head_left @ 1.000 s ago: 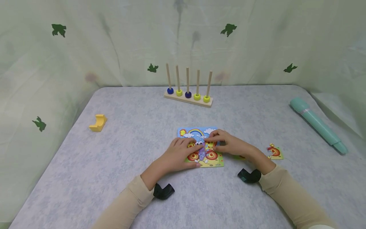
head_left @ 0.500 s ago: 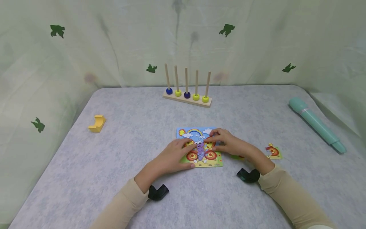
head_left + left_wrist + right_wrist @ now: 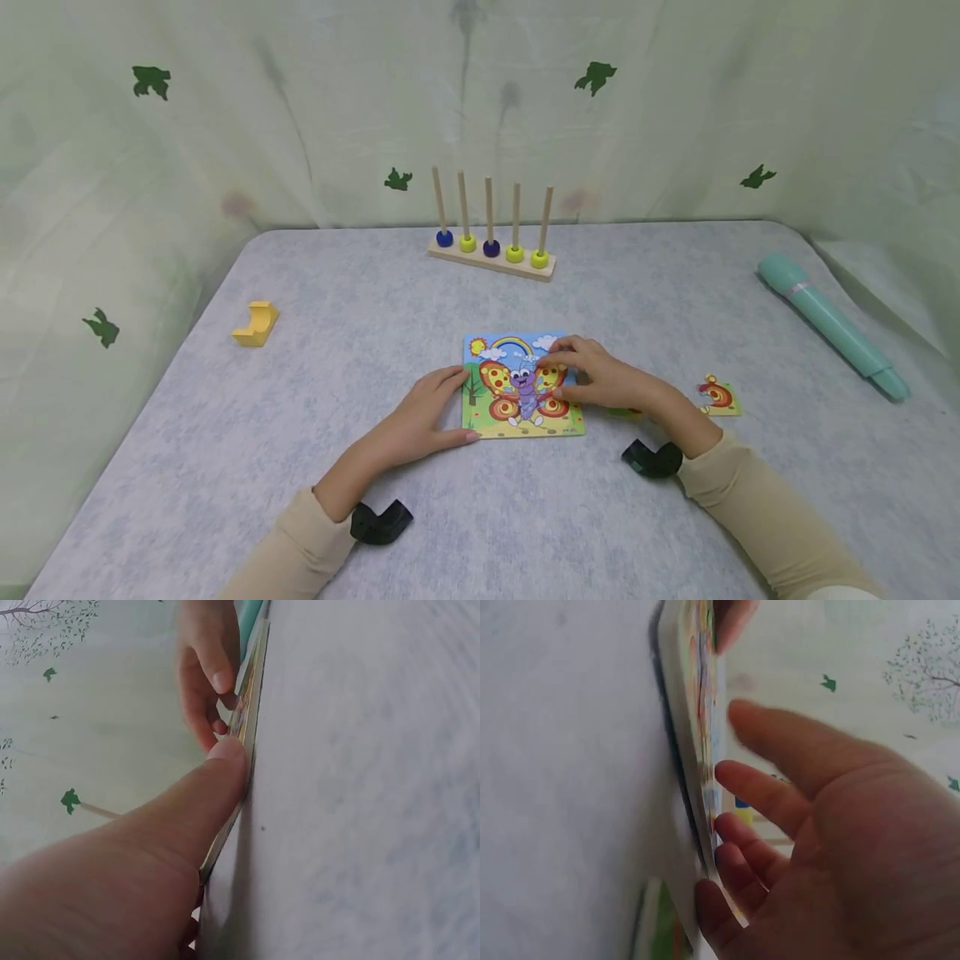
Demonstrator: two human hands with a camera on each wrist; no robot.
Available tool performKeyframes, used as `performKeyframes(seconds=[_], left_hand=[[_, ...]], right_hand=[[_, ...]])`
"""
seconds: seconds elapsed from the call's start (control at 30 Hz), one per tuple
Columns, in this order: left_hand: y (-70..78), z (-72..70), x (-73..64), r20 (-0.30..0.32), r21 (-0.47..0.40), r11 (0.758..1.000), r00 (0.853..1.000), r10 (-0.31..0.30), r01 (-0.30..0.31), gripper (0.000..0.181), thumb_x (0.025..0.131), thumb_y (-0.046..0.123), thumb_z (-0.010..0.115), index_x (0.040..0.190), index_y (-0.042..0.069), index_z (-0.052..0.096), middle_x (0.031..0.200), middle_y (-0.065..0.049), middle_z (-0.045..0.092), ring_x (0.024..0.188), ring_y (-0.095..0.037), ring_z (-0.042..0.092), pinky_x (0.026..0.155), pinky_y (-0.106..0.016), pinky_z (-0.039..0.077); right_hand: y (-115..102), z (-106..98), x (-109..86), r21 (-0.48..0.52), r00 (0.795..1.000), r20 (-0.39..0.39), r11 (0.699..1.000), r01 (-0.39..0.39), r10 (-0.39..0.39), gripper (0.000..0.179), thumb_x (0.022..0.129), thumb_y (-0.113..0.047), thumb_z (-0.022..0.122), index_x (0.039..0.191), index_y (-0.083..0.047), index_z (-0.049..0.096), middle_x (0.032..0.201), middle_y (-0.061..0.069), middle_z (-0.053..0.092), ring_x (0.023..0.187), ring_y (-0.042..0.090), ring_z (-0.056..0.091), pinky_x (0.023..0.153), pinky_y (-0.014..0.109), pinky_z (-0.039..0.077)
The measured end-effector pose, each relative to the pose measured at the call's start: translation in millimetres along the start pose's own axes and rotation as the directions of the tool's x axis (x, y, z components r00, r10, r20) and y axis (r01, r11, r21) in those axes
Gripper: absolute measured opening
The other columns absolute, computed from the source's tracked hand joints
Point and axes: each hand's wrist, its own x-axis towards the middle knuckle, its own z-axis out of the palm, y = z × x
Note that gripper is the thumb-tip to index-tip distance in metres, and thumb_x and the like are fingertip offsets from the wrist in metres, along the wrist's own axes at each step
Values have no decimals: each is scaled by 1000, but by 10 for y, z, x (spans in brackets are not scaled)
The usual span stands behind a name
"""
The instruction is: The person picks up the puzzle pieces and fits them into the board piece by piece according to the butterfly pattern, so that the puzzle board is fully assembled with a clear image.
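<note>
A butterfly jigsaw puzzle (image 3: 527,406) lies flat on the table, its picture of sun, rainbow and tree mostly uncovered. My left hand (image 3: 416,421) is at its left side, fingers extended along that edge. In the left wrist view the thumb (image 3: 229,754) rests on the board's rim. My right hand (image 3: 603,379) reaches over the right side of the puzzle with loosely bent fingers, fingertips close over the upper right wing. The right wrist view shows the thumb and fingers spread apart beside the board (image 3: 694,735), nothing held between them.
One loose puzzle piece (image 3: 723,398) lies to the right; another (image 3: 624,412) is partly hidden under the right wrist. A wooden peg stand (image 3: 491,258) with blue and yellow beads stands behind. A yellow block (image 3: 257,325) lies at left, a teal microphone-shaped object (image 3: 832,325) at right.
My left hand has drawn back leftward from the middle of the puzzle to its left edge, uncovering the butterfly's left wing and the tree. The right hand has stayed nearly in place.
</note>
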Motion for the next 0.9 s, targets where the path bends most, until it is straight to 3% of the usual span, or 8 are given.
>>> performKeyframes(seconds=[0.13, 0.3, 0.47, 0.63, 0.77, 0.9], left_hand=[[-22, 12, 6, -14, 2, 1000, 1000, 18, -18, 88, 76, 60, 57, 141, 8, 28, 144, -6, 24, 131, -24, 18, 103, -43, 21], [-18, 3, 12, -13, 7, 1000, 1000, 16, -16, 87, 77, 58, 58, 141, 8, 28, 143, -6, 24, 131, -23, 18, 103, -42, 21], [-21, 4, 12, -11, 10, 1000, 1000, 11, -11, 86, 77, 58, 58, 141, 8, 28, 143, -6, 25, 131, -23, 19, 103, -41, 21], [-19, 3, 8, -10, 11, 1000, 1000, 10, -10, 87, 77, 58, 58, 141, 8, 28, 143, -6, 25, 131, -22, 18, 103, -42, 21], [-14, 5, 5, -10, 12, 1000, 1000, 8, -8, 87, 77, 58, 58, 141, 8, 28, 144, -6, 24, 131, -22, 18, 103, -42, 21], [-14, 12, 1, -15, 13, 1000, 1000, 10, -9, 86, 77, 58, 58, 141, 8, 28, 144, -6, 25, 131, -22, 18, 103, -41, 21]], right_hand=[[-61, -76, -33, 96, 999, -11, 995, -32, 33, 52, 84, -34, 62, 131, -16, 47, 132, 8, 34, 117, 25, 33, 93, 47, 32], [-125, -223, -160, 189, 995, -84, 981, -39, 55, 57, 85, -32, 62, 135, -16, 39, 135, 8, 33, 116, 28, 38, 92, 49, 34], [-154, -369, -378, 181, 980, -178, 982, -59, 91, 61, 83, -33, 64, 136, -19, 36, 135, 4, 35, 118, 28, 37, 92, 53, 33], [-82, -399, -605, 165, 968, -235, 985, -45, 83, 64, 81, -25, 68, 135, -11, 36, 133, 8, 38, 117, 29, 37, 92, 54, 32], [15, -330, -734, 147, 971, -223, 988, -51, 83, 68, 78, -26, 71, 134, -8, 37, 133, 10, 38, 115, 29, 38, 91, 53, 32], [121, -227, -799, 119, 979, -164, 988, -103, 122, 74, 75, -32, 72, 134, -5, 37, 133, 11, 39, 114, 29, 40, 89, 49, 37]])
